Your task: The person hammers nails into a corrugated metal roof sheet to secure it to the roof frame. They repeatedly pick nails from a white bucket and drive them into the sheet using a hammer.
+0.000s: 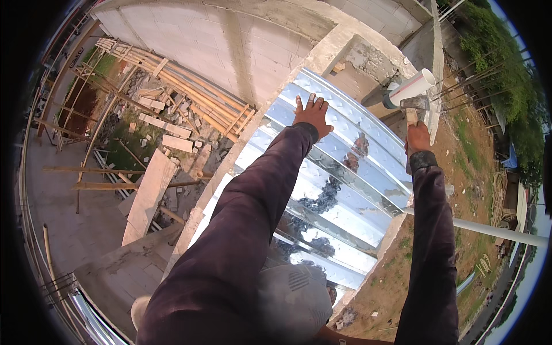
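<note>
Shiny ribbed metal decking spans the space between concrete walls in front of me. My left hand lies on its far part, palm down and fingers spread. On the right, my right hand is closed round the wooden handle of a hammer. The blocky hammer head points away from me, close to the white plastic pipe that sticks up beyond the decking. Whether the head touches the pipe, I cannot tell. Both arms reach forward in dark sleeves.
Far below on the left lie broken blocks and planks, beside bundled bamboo poles. A block wall rises at the back. To the right, the ground drops to dirt and grass, crossed by a white pipe.
</note>
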The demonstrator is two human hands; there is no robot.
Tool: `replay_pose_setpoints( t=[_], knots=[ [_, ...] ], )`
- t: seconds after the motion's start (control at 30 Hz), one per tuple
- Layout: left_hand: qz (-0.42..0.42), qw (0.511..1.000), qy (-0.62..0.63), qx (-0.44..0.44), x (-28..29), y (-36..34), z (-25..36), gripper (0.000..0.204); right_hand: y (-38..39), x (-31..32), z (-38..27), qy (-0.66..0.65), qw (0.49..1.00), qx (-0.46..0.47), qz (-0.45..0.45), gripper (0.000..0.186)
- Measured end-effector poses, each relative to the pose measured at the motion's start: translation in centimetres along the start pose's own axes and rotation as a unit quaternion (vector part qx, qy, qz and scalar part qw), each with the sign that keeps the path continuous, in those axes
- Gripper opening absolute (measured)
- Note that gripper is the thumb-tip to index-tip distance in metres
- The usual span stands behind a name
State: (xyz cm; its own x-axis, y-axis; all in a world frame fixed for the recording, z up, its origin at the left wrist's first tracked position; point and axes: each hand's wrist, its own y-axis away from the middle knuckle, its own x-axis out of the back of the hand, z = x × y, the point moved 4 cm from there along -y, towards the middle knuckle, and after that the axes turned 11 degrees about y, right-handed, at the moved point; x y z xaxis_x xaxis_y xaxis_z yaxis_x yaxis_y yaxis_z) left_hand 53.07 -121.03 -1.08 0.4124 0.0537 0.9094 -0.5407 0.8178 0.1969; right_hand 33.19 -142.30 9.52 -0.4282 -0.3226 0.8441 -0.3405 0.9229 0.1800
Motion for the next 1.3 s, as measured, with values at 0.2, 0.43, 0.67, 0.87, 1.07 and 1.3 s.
replay_pose_setpoints(
  t=[0.2, 0.43, 0.67, 0.87, 1.07, 1.3],
  knots=[
    [-0.006, 1.000, 0.021, -0.015, -0.7, 0.2, 1.3, 0.087, -1.9, -9.1, 4.1, 0.564, 0.761, 0.252, -0.197, 0.021],
    [-0.036, 0.997, 0.050, -0.041, -1.7, -2.3, -0.1, 0.098, 3.0, -8.6, 6.9, 0.271, 0.959, 0.010, -0.079, 0.036],
    [-0.042, 0.915, 0.368, -0.161, 4.7, 8.8, -7.3, 0.048, 2.1, -10.4, 9.4, 0.237, 0.969, 0.045, -0.057, 0.033],
    [-0.171, 0.910, 0.372, 0.060, 17.6, 39.9, -10.2, 0.018, 2.4, -8.7, 9.1, 0.240, 0.966, 0.077, -0.055, 0.033],
    [-0.340, 0.876, 0.214, 0.267, 10.3, 65.9, -9.6, 0.028, 2.1, -10.0, 8.0, 0.251, 0.957, 0.110, -0.091, 0.032],
    [-0.228, 0.874, 0.148, 0.402, -6.2, 75.2, -10.8, 0.032, -3.3, -8.6, 12.2, 0.358, 0.894, 0.246, -0.108, 0.032]
  ],
)
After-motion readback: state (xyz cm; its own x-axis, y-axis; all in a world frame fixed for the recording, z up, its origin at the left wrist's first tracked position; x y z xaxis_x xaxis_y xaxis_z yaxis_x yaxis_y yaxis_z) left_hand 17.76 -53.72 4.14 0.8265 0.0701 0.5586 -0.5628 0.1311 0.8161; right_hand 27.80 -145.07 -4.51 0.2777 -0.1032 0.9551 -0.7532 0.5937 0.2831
